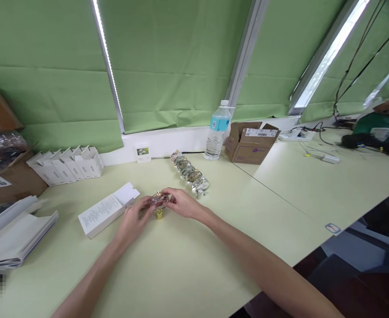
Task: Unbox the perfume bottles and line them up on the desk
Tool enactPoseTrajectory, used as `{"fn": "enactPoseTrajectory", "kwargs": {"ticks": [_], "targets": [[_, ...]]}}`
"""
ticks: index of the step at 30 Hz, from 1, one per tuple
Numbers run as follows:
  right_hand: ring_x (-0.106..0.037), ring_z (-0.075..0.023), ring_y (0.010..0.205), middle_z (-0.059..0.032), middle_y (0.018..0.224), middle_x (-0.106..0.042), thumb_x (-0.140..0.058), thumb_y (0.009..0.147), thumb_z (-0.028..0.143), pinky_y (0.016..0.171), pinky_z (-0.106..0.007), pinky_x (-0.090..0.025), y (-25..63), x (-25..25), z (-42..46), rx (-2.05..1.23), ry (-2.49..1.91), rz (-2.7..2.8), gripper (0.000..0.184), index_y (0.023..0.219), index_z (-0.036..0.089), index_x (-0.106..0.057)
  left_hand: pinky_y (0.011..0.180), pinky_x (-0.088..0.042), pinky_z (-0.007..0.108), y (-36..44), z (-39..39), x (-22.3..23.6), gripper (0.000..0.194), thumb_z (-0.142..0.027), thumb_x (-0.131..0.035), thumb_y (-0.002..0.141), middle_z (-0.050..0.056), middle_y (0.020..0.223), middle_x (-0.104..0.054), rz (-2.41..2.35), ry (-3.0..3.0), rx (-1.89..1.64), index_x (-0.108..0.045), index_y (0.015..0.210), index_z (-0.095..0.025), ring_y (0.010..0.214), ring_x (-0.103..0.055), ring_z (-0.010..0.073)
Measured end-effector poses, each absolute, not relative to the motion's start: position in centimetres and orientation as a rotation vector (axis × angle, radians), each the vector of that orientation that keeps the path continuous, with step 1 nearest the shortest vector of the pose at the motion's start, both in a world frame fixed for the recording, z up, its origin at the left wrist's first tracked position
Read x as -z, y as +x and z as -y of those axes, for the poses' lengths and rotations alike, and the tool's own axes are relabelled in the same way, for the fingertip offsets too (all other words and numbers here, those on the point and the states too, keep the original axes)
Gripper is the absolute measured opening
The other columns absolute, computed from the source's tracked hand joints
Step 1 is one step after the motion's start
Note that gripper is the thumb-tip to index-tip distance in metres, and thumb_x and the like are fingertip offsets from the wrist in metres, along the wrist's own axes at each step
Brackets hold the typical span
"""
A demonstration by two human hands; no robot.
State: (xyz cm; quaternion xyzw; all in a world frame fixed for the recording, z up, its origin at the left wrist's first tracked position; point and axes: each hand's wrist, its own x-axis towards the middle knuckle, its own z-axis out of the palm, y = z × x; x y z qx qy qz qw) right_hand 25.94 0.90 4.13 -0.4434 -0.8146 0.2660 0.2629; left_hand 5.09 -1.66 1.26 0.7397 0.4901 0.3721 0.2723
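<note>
Between both hands, low over the table, is a small clear glass bottle (159,201) with a reddish tint and a gold-coloured top, which looks like a perfume bottle. My left hand (136,217) grips its left side with closed fingers. On the other side, the fingers of my right hand (185,204) pinch it near the top. A gold cap (159,214) shows just below the bottle; whether the two touch, I cannot tell. Beyond my right hand, several similar glass bottles (188,171) form a slanting row. An elongated white box (104,212) lies left of my left hand.
Several white cartons (66,165) stand at the back left, near papers (12,238) and a brown box (13,179). Behind the bottle row are a large water bottle (214,137), a cardboard box (252,143) and a small card (143,153). Cables and a power strip (297,134) lie farther right.
</note>
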Motion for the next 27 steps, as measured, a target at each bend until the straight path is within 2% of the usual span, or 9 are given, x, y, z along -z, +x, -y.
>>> {"fn": "enactPoseTrajectory", "kwargs": {"ticks": [5,9,15,20,27], "targets": [[-0.060,-0.0160,0.084,-0.0088,0.118,-0.062,-0.059,0.084,0.027,0.074,-0.027,-0.044,25.1,-4.9,0.2,-0.518,-1.234,2.179,0.047,0.130,0.020,-0.051,0.092,-0.051,0.035,5.1,1.5,-1.2,0.033,-0.044,-0.050,0.088,0.003,0.114,-0.068,-1.289,1.968,-0.993,-0.057,0.115,-0.025,0.106,-0.064,0.0219],[-0.060,-0.0166,0.085,-0.0069,0.110,-0.065,-0.058,0.085,0.028,0.075,-0.027,-0.043,24.5,-4.8,0.0,-0.459,-1.235,2.191,0.032,0.116,0.019,-0.060,0.091,-0.051,0.034,5.0,1.4,-1.2,0.031,-0.044,-0.051,0.088,0.002,0.111,-0.069,-1.286,1.932,-1.013,-0.059,0.112,-0.026,0.105,-0.064,0.0211],[-0.060,-0.0166,0.081,-0.0065,0.110,-0.064,-0.061,0.083,0.038,0.069,-0.027,-0.044,24.4,-4.9,-0.6,-0.472,-1.206,2.209,0.036,0.115,0.021,-0.061,0.090,-0.051,0.033,5.0,1.4,-1.1,0.030,-0.043,-0.054,0.087,0.003,0.110,-0.069,-1.268,1.906,-1.035,-0.060,0.110,-0.024,0.102,-0.065,0.0203],[-0.060,-0.0164,0.078,-0.0054,0.099,-0.065,-0.058,0.085,0.039,0.065,-0.026,-0.042,24.0,-5.2,-0.5,-0.467,-1.265,2.184,0.024,0.100,0.021,-0.064,0.088,-0.051,0.032,5.0,1.3,-0.9,0.028,-0.041,-0.051,0.089,0.002,0.108,-0.070,-1.230,1.904,-1.060,-0.060,0.110,-0.025,0.100,-0.066,0.0194],[-0.060,-0.0159,0.080,-0.0046,0.101,-0.065,-0.055,0.087,0.034,0.067,-0.025,-0.042,24.2,-5.4,-0.3,-0.482,-1.273,2.233,0.023,0.105,0.022,-0.062,0.089,-0.050,0.033,5.0,1.4,-1.0,0.029,-0.041,-0.051,0.089,0.003,0.109,-0.069,-1.217,1.914,-1.057,-0.059,0.110,-0.025,0.101,-0.065,0.0199]]}}
